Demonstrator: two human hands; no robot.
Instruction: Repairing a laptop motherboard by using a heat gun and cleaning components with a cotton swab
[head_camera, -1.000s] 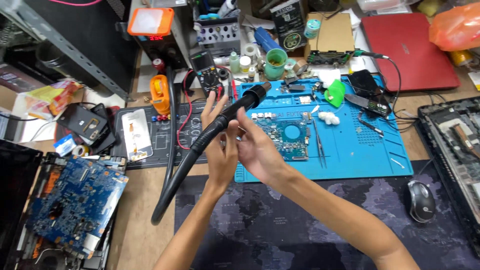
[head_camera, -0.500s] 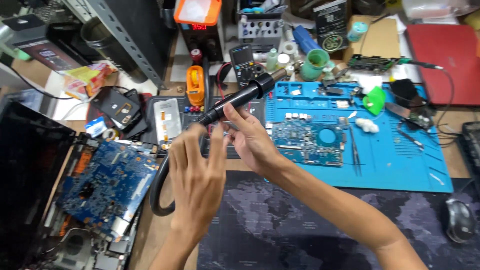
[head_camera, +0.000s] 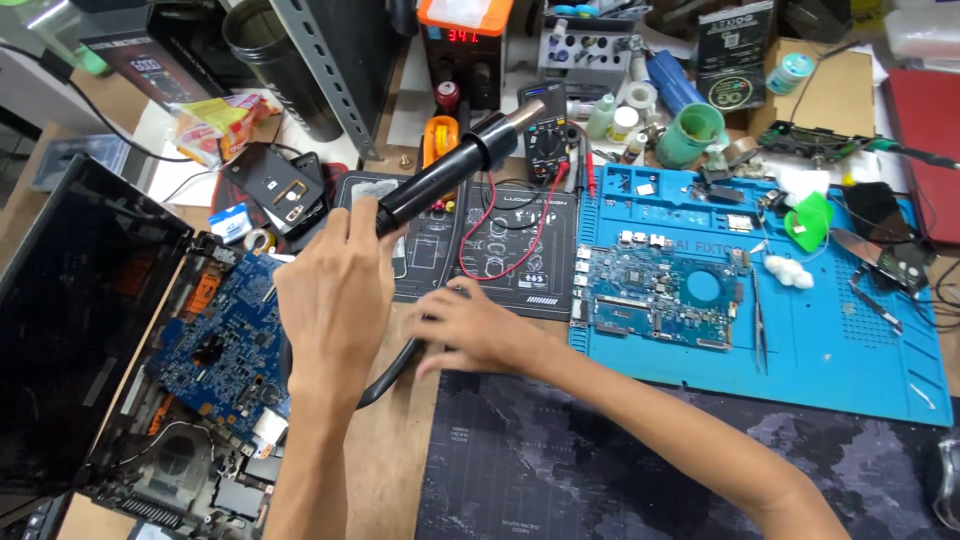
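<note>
— Black handle: is it gripped?
— Yes. Left hand (head_camera: 335, 300) is closed around the hot-air gun (head_camera: 450, 172), nozzle raised over the dark mat (head_camera: 500, 250). Right hand (head_camera: 478, 330) lies loosely open on its hose (head_camera: 390, 370)
— Surroundings?
— Opened laptop (head_camera: 190, 400) left, blue mat (head_camera: 840, 340) right

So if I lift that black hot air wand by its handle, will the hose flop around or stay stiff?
The black hot air wand is probably rigid; it stays straight in the left hand. Its black hose curves loosely under the right hand, so it will likely flop and drag. The round barrel may roll if laid down.
</note>
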